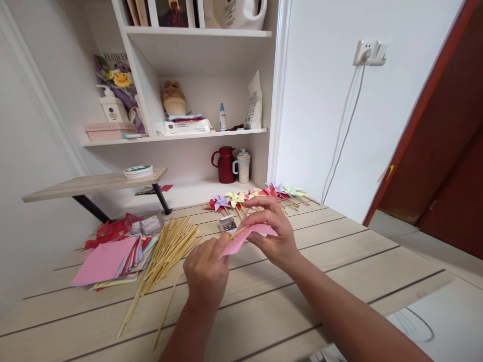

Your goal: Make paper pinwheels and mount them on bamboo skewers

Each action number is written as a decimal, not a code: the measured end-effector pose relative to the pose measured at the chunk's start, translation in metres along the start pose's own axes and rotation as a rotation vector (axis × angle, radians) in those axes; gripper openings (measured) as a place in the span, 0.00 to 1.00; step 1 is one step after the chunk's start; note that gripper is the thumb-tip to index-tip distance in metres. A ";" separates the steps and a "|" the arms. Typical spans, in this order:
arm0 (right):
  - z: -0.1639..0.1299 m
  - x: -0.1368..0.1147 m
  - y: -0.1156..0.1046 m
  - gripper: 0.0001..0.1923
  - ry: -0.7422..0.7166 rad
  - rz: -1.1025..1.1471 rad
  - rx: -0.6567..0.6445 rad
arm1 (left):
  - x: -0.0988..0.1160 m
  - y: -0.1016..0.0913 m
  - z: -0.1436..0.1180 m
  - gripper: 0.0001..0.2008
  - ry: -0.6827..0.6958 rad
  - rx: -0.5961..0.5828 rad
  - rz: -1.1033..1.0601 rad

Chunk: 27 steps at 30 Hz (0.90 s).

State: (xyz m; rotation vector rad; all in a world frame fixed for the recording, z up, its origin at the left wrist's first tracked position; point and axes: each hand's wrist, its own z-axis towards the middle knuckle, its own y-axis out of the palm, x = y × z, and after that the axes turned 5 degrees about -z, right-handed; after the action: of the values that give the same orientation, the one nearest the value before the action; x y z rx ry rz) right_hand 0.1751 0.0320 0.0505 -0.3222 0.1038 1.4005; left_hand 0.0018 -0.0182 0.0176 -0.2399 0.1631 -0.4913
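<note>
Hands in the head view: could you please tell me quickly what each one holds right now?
Left hand: closed on the lower end of the pink paper.
Right hand: closed on the same paper and a bamboo stick.

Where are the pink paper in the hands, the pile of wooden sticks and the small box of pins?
pink paper (241,240), head view, on the flat folded sheet between the hands.
wooden sticks (169,249), head view, on the middle of the pile.
box of pins (228,224), head view, on its open top.

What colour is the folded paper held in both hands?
Pink; the folded paper shows best in the head view.
</note>
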 end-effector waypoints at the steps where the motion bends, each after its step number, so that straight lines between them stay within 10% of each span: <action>1: 0.000 0.000 0.000 0.05 -0.001 -0.003 0.005 | 0.000 0.000 0.000 0.10 0.003 -0.003 0.006; 27: 0.001 -0.001 0.002 0.04 -0.145 -0.131 0.097 | 0.007 -0.003 0.007 0.07 0.039 0.063 0.033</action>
State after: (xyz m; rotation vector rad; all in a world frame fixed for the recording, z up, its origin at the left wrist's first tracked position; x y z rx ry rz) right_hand 0.1729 0.0314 0.0518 -0.1434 0.0304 1.2800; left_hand 0.0086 -0.0227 0.0247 -0.1660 0.1895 -0.4675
